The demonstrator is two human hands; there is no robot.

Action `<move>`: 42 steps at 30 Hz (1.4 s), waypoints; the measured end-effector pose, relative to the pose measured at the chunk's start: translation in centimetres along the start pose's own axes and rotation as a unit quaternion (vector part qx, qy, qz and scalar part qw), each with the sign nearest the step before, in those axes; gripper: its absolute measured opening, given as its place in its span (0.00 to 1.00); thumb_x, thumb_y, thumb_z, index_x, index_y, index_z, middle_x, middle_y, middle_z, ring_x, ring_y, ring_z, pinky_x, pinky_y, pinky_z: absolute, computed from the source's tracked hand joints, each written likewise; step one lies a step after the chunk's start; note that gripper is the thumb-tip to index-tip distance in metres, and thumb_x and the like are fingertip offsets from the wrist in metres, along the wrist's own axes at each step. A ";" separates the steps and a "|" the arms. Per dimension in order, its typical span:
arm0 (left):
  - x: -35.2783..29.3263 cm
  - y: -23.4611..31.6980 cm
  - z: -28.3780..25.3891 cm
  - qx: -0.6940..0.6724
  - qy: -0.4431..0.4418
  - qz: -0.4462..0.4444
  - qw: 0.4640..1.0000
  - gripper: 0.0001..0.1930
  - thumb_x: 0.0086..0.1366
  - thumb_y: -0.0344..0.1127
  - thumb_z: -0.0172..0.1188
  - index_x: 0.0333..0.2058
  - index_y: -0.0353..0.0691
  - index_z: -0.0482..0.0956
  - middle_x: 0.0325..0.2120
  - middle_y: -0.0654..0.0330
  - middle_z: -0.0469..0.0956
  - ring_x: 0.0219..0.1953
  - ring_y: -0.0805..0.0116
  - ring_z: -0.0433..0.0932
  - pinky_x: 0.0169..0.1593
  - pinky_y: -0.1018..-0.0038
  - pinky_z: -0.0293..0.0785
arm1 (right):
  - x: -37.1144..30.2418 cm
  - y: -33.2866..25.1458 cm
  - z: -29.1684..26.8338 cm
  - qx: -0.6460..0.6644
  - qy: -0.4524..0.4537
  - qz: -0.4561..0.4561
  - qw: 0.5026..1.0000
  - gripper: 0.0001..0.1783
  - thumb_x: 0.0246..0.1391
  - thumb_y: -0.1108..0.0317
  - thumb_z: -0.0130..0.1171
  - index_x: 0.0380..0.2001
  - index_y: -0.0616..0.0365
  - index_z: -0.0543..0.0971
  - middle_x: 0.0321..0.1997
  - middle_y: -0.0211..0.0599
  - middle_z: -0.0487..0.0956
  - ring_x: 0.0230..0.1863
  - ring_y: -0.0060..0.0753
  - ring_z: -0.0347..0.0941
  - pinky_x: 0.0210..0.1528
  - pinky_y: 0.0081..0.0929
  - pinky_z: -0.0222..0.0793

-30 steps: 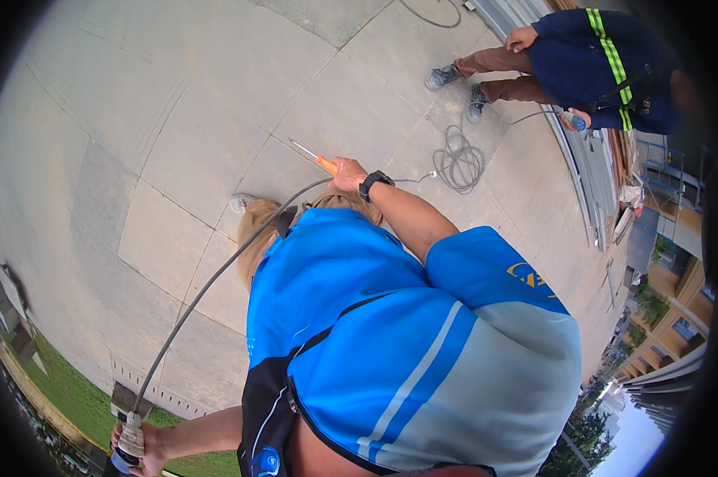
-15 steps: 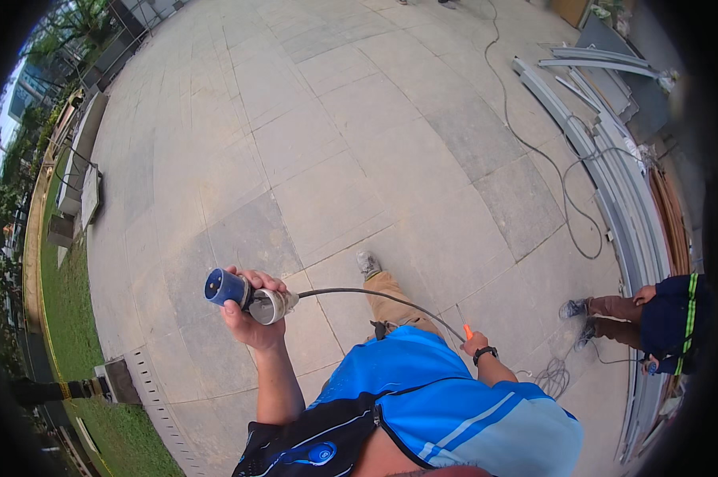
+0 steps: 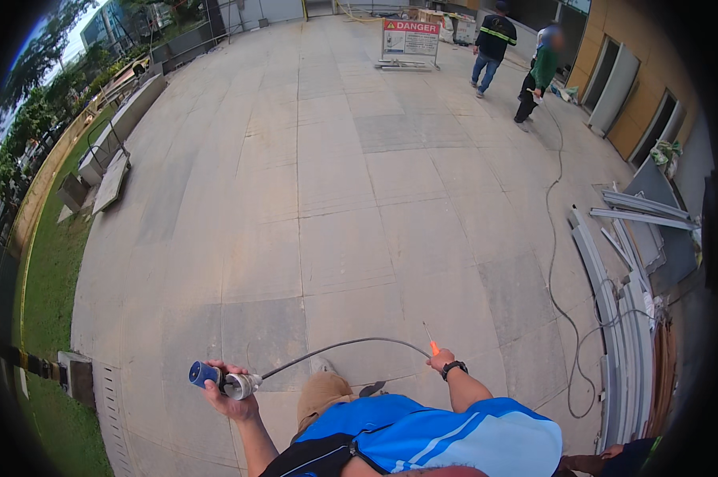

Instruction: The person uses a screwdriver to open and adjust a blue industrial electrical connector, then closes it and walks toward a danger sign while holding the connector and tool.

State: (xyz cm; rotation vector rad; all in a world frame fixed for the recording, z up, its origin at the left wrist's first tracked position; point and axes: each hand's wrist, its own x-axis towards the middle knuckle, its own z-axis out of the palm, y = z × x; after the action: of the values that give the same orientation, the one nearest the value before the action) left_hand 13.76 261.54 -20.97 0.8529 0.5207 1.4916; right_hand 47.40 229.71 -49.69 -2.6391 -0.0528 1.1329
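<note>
My left hand [image 3: 236, 405] is closed around an industrial plug [image 3: 205, 374], which has a blue pin end and a pale grey rear housing [image 3: 241, 386]. The housing looks open at its side, though its inside is too small to make out. From its rear a dark cable [image 3: 351, 342] arcs across to my right hand [image 3: 441, 360]. My right hand grips an orange-handled screwdriver [image 3: 434, 348], its thin shaft pointing away from me. The cable reaches the same hand; whether the fingers also hold it is unclear.
Long grey metal profiles [image 3: 633, 350] lie stacked at the right, near a loose cable [image 3: 551, 270] on the paving [image 3: 343, 246]. Two people [image 3: 495, 40] walk by a red-and-white sign board [image 3: 409, 38] far ahead. Another person's hand [image 3: 611, 451] shows at lower right.
My view has tilted up, bringing the sign board and walking people into sight. The right hand now stretches farther forward, and the screwdriver's shaft shows. The left hand still holds the plug.
</note>
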 end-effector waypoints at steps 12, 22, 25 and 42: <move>29.6 -18.5 13.3 -0.020 -0.104 -0.060 0.993 0.25 0.63 0.50 0.59 0.46 0.34 0.66 0.34 0.56 0.71 0.29 0.64 0.78 0.29 0.67 0.79 | 10.8 -22.2 -5.0 0.150 -0.019 0.064 0.986 0.22 0.46 0.64 0.71 0.41 0.62 0.74 0.24 0.33 0.77 0.21 0.27 0.73 0.20 0.28 0.72; 42.2 -37.4 33.7 -0.024 -0.352 -0.199 0.914 0.26 0.57 0.46 0.66 0.43 0.36 0.64 0.34 0.52 0.74 0.28 0.60 0.80 0.29 0.67 0.79 | 19.9 -29.7 -9.7 0.146 -0.064 0.195 0.968 0.17 0.45 0.60 0.72 0.31 0.61 0.81 0.25 0.37 0.80 0.24 0.32 0.78 0.28 0.33 0.74; 45.4 -43.7 39.6 -0.006 -0.373 -0.222 0.901 0.25 0.56 0.46 0.66 0.42 0.37 0.64 0.34 0.52 0.74 0.28 0.60 0.80 0.29 0.68 0.79 | 22.7 -35.7 -14.4 0.142 -0.072 0.235 0.959 0.17 0.44 0.60 0.72 0.32 0.62 0.82 0.29 0.39 0.82 0.29 0.35 0.79 0.34 0.34 0.75; 75.0 -73.4 56.1 0.040 -0.166 -0.155 0.973 0.23 0.63 0.48 0.59 0.45 0.36 0.65 0.32 0.54 0.72 0.24 0.64 0.77 0.25 0.68 0.78 | 61.5 -61.1 -34.5 0.211 -0.035 0.214 0.953 0.19 0.44 0.62 0.72 0.35 0.65 0.80 0.32 0.43 0.82 0.30 0.37 0.80 0.33 0.33 0.75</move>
State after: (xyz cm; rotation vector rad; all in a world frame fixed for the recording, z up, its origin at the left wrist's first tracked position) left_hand 107.83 334.30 -26.75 1.0097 0.4425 1.0231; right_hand 119.15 289.13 -54.67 -2.2762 0.7007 1.1987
